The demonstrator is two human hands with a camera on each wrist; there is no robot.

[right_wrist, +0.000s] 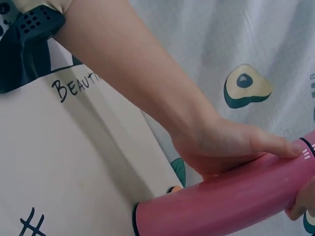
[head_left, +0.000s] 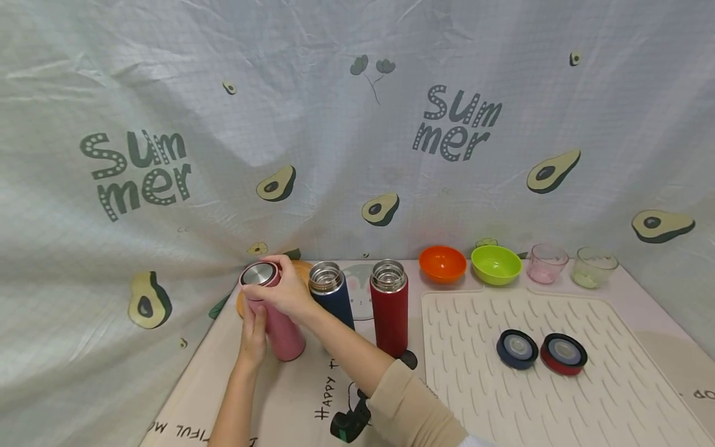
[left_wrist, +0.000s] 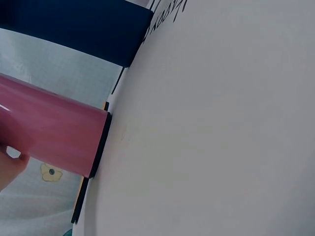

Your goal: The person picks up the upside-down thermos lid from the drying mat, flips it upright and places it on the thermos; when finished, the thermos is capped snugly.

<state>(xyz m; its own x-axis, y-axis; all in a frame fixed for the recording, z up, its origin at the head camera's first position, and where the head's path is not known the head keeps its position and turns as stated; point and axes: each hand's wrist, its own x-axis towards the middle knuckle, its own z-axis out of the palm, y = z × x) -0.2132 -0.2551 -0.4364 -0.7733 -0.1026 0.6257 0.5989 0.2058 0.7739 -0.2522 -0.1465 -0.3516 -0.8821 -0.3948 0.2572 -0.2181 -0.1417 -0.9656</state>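
A pink thermos (head_left: 283, 332) stands upright at the left of the table, its lid (head_left: 260, 273) with a steel top in place. My left hand (head_left: 254, 335) holds the body just below the lid, thumb along the side in the right wrist view. From above, my right hand (head_left: 285, 288) grips the lid with thumb and fingers on opposite sides. Right beside the pink one are a blue thermos (head_left: 335, 301) and a red thermos (head_left: 390, 316), both lidless with steel mouths showing. My right forearm crosses in front of the blue one.
On a cream ridged mat (head_left: 463, 372) lie a blue lid (head_left: 517, 349) and a red lid (head_left: 563, 354). Behind it stand an orange bowl (head_left: 442, 265), a green bowl (head_left: 496, 266), a pink glass (head_left: 547, 264) and a yellowish glass (head_left: 594, 268). A printed curtain (head_left: 335, 124) hangs behind the table.
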